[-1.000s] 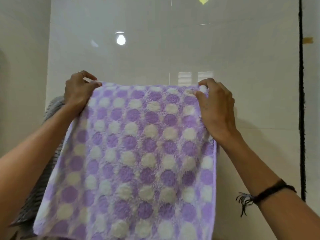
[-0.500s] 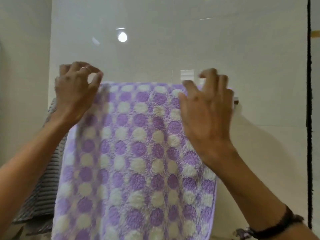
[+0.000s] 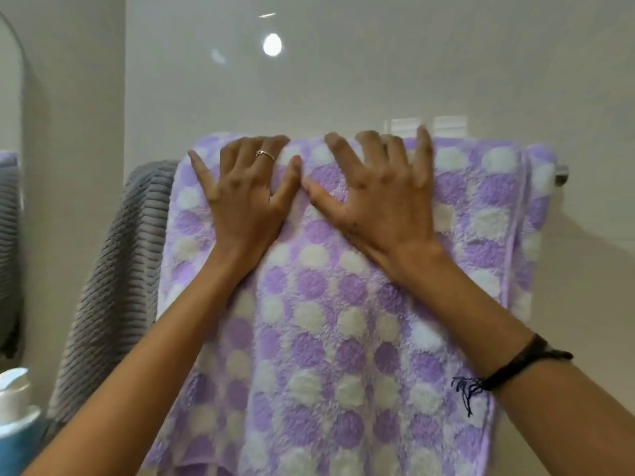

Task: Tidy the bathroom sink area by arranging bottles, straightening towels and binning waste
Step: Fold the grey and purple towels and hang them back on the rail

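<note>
I press my left hand (image 3: 240, 204) and right hand (image 3: 381, 201), fingers spread flat, on the purple dotted towel (image 3: 343, 321) draped over the far rail (image 3: 560, 173); soft, light and floppy, I judge it best gripped at the top edge.

Bare forearms, thin metal ring (image 3: 265, 154) on the left hand (image 3: 245, 197), frayed black thread bracelet (image 3: 508, 371) circling the right wrist.

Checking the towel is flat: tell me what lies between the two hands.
Head view: only a narrow strip of the purple dotted towel shows between the left hand and the right hand; their thumbs nearly meet.
</note>
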{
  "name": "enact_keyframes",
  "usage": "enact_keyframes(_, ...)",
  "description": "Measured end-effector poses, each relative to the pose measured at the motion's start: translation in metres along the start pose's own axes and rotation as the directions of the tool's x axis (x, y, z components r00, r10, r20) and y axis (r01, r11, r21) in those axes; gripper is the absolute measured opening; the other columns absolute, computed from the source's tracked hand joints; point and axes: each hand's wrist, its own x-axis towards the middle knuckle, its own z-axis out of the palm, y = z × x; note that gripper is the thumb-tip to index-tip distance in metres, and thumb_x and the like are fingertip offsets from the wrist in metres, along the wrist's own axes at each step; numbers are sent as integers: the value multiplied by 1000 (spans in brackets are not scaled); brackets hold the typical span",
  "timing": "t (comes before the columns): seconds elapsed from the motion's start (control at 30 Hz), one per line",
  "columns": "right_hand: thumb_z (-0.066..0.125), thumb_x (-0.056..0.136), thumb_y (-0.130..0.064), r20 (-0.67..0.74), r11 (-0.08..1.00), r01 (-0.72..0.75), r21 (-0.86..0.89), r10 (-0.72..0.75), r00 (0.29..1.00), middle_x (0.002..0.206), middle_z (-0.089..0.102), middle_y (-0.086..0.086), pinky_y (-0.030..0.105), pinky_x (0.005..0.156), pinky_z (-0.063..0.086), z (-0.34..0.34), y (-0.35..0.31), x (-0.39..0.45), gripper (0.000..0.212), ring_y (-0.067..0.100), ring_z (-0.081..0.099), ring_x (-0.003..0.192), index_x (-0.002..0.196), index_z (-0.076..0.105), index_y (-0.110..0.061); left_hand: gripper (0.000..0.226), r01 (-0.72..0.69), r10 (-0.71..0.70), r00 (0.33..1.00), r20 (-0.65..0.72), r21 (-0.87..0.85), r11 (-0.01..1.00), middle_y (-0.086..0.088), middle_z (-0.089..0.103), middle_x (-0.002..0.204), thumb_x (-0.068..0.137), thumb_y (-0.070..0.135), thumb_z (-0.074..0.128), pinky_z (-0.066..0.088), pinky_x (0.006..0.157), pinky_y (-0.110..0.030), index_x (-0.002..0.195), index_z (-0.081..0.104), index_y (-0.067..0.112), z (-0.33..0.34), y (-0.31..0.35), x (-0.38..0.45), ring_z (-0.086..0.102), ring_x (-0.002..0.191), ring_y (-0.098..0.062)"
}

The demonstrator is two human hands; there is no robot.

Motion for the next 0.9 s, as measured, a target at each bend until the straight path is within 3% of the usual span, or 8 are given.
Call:
enact_keyframes(0.2, 35, 81, -68, 76, 990, -42, 137, 31, 997, 150, 30, 16, 66, 107, -4, -22, -15, -34, 77, 32, 23, 140, 143, 29, -24, 73, 26, -20, 982, 187, -31, 999, 6, 12, 157, 79, 74, 27, -1, 109, -68, 144, 17, 42, -38, -21, -53, 4, 146, -18)
enact_keyframes(0.37, 50, 77, -54, 88, 941, 208, 267, -239, 967, 152, 30, 12, 69, 104, 0, -32, -56, -116, 69, 34, 22, 141, 139, 40, -25, 75, 122, -135, 946, 294, 63, 991, 13, -15, 156, 73, 82, 24, -2, 100, -74, 141, 6, 54, -64, -49, -156, -18, 142, -10)
enact_keyframes(0.47, 45, 85, -57, 278, 929, 341, 142, -368, 888, 158, -7, 10, 70, 100, -13, -14, -52, -147, 79, 34, -14, 141, 149, 8, -26, 80, 312, -332, 845, 419, 117, 943, 9, -17, 156, 67, 83, 31, 9, 107, -71, 134, -8, 62, -62, -63, -204, -10, 145, -12)
enact_keyframes(0.53, 46, 86, -55, 319, 923, 375, 87, -383, 867, 156, -16, 10, 67, 99, -16, -6, -43, -155, 86, 33, -20, 139, 149, -4, -24, 85, 311, -350, 802, 485, 160, 937, 0, -5, 158, 68, 80, 37, 23, 110, -61, 135, -12, 60, -62, -67, -223, 3, 146, -18)
enact_keyframes(0.63, 54, 82, -52, 343, 921, 376, 97, -386, 856, 158, 2, 12, 68, 104, -6, -4, -38, -167, 84, 32, -3, 143, 149, 12, -24, 86, 346, -373, 769, 519, 153, 926, -1, 11, 156, 73, 74, 42, 38, 107, -46, 140, -8, 53, -65, -62, -240, 24, 142, -20)
enact_keyframes(0.73, 45, 84, -38, 229, 892, 386, 235, -436, 870, 151, 31, 13, 63, 109, 3, -10, -40, -179, 54, 29, 22, 142, 135, 47, -19, 79, 366, -421, 790, 447, 208, 907, -6, 26, 151, 80, 63, 45, 41, 101, -39, 146, 9, 38, -74, -48, -248, 40, 133, -23)
enact_keyframes(0.8, 30, 85, -31, 107, 834, 394, 386, -465, 879, 136, 53, 13, 58, 110, 19, -12, -44, -186, 48, 27, 44, 131, 117, 62, -14, 65, 341, -424, 829, 365, 269, 900, -8, 39, 143, 86, 45, 54, 46, 95, -40, 143, 29, 25, -85, -33, -251, 49, 123, -25)
enact_keyframes(0.9, 51, 84, -17, -84, 673, 400, 623, -450, 889, 106, 68, 9, 42, 104, 41, -17, -55, -201, 24, 25, 64, 103, 102, 65, -12, 38, 310, -399, 889, 223, 348, 885, -8, 56, 124, 88, 28, 56, 49, 86, -41, 123, 54, 14, -107, -5, -256, 57, 109, -25)
